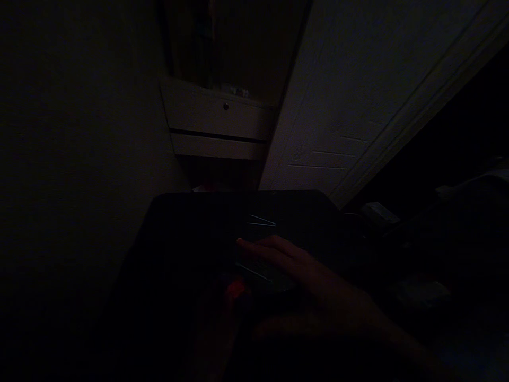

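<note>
The scene is very dark. My right hand is stretched over the dark tabletop, fingers extended and thumb held apart below them. Just beyond its fingertips lies a thin V-shaped metal item that looks like tweezers. Under the fingers a thin pale line shows; what it belongs to is lost in shadow. My left hand is a dim shape at the lower middle, its fingers hidden by darkness. A red glow shows at its top end; its source cannot be made out.
The dark table has rounded far corners. Beyond it stands a cabinet with a drawer front and round knob. A pale door rises at the right, and a plain wall at the left. Dim objects lie right of the table.
</note>
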The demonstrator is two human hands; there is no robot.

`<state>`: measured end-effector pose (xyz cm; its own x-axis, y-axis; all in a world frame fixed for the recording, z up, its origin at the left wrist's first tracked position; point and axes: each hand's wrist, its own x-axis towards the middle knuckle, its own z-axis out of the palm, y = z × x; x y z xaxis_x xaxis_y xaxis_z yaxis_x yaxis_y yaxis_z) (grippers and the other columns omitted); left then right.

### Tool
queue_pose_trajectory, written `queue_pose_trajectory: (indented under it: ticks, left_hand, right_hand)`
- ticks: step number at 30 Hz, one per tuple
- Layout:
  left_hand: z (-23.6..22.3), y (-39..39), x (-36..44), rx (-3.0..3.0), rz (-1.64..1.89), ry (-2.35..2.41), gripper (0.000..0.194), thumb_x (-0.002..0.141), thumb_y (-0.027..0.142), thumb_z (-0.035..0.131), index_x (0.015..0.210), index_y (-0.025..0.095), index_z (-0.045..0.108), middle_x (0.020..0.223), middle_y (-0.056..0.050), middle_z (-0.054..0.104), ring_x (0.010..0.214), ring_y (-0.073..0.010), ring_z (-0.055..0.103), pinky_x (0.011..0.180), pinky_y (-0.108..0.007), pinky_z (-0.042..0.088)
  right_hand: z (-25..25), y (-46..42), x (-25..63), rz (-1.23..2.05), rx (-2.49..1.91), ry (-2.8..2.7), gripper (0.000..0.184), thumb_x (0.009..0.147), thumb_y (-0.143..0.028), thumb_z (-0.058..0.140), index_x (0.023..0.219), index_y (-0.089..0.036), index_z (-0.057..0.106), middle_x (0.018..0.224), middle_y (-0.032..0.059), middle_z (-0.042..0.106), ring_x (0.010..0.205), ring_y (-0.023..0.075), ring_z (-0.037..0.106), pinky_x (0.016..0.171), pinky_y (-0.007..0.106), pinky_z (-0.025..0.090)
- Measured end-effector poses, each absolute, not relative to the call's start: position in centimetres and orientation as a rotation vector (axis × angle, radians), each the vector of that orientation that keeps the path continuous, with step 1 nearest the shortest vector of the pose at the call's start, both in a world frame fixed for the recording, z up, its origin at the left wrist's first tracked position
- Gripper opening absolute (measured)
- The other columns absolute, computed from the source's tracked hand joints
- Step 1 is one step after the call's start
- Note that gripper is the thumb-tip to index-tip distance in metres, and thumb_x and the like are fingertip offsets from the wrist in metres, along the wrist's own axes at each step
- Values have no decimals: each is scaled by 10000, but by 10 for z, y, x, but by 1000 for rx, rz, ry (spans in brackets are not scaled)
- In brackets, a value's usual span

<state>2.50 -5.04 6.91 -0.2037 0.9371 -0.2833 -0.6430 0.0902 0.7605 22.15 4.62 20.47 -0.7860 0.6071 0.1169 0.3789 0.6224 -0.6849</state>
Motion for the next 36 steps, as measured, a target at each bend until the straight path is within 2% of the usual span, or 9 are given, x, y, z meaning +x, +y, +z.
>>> queue_pose_trajectory:
  ticks: [3,5,9,11,14,17,24,30,36]
  left_hand:
    - [72,-39,19,404,1516,1078,287,720,368,962,953,339,798,1073,-41,828,1308,-333,695,1048,-426,630]
    - [75,-32,18,403,1526,1132,268,739,436,947,931,339,786,1050,-36,822,1303,-332,692,1037,-419,630]
    - [84,-22,18,411,1560,1175,277,803,507,901,959,315,778,1096,-37,805,1290,-309,692,1003,-379,627]
    - [90,-20,18,416,1574,1168,286,865,522,852,1033,302,778,1177,-54,789,1278,-301,691,989,-378,623]
    - [98,-20,17,424,1581,1146,322,1006,482,713,1230,252,732,1325,-97,730,1189,-273,709,976,-444,621]
    - [103,-22,21,425,1581,1139,360,1045,407,677,1343,207,670,1377,-119,687,1128,-252,713,958,-480,622]
    - [92,-26,30,386,1618,1119,261,901,545,808,1046,328,795,1134,-30,814,1182,-276,738,961,-374,625]
    - [67,-26,34,327,1684,1046,305,884,545,825,1084,316,796,1120,-40,818,1176,-276,751,935,-366,648]
    - [51,-23,32,321,1723,1019,242,877,476,848,1070,341,796,1103,-27,826,1171,-286,756,938,-382,655]
  right_hand:
    - [182,31,217,836,-887,-2284,859,891,-444,888,1636,-360,469,1577,100,595,1459,307,575,1202,481,504]
    - [164,22,209,804,-888,-2126,773,887,-406,887,1572,-340,535,1477,103,664,1343,294,661,1132,459,564]
    - [137,9,190,764,-857,-1868,393,901,-323,843,1263,-279,697,1151,59,779,1035,246,756,926,387,634]
    - [131,6,180,805,-891,-1803,288,904,-311,834,1165,-265,722,1073,47,796,973,237,762,877,367,630]
    - [126,4,169,875,-921,-1743,260,900,-309,844,1135,-255,746,1052,42,814,944,228,773,865,353,622]
    - [124,4,162,889,-906,-1712,265,886,-304,850,1132,-254,763,1062,40,826,953,235,779,867,361,612]
    - [126,6,159,794,-895,-1728,141,905,-262,821,1033,-240,766,1010,41,831,923,238,778,825,368,594]
    - [127,6,160,743,-852,-1738,89,930,-216,799,1011,-234,767,958,19,821,878,209,771,808,338,575]
    - [129,5,160,722,-873,-1699,183,899,-139,815,1014,-252,727,941,-28,805,848,169,762,806,294,556]
